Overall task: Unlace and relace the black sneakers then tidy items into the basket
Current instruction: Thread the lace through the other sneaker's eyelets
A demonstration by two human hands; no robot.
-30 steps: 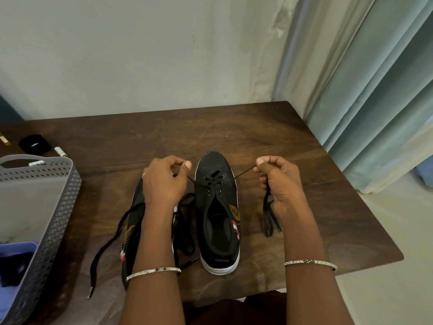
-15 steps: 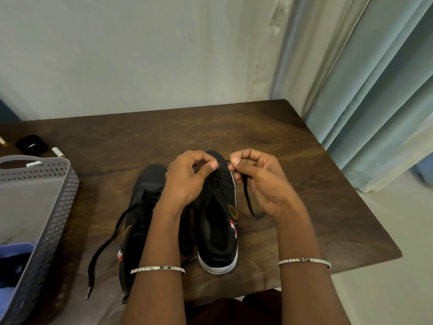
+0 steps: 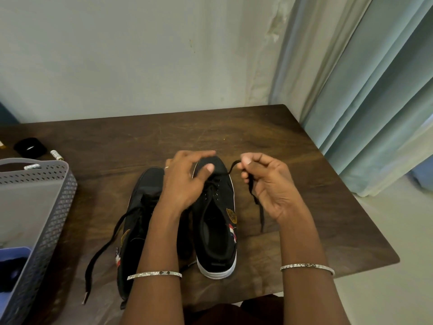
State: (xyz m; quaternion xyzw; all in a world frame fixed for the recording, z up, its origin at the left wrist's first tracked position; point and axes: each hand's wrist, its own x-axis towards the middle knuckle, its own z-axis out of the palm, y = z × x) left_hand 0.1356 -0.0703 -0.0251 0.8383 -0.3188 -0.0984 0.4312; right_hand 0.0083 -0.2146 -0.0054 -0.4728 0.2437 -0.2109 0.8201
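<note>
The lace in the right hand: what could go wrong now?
The lace is pinched only by the fingertips of the right hand; it may slip out. The left hand is open over the sneaker, not gripping it, so a pull could shift it. The loose lace at left ends near the table edge and could catch an arm.

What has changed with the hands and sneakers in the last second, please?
Both hands came inward, slackening the black shoelace. The left hand let go and spreads open over the toe of the white-soled black sneaker; the right hand still pinches it. The other sneaker and grey perforated basket stayed put.
</note>
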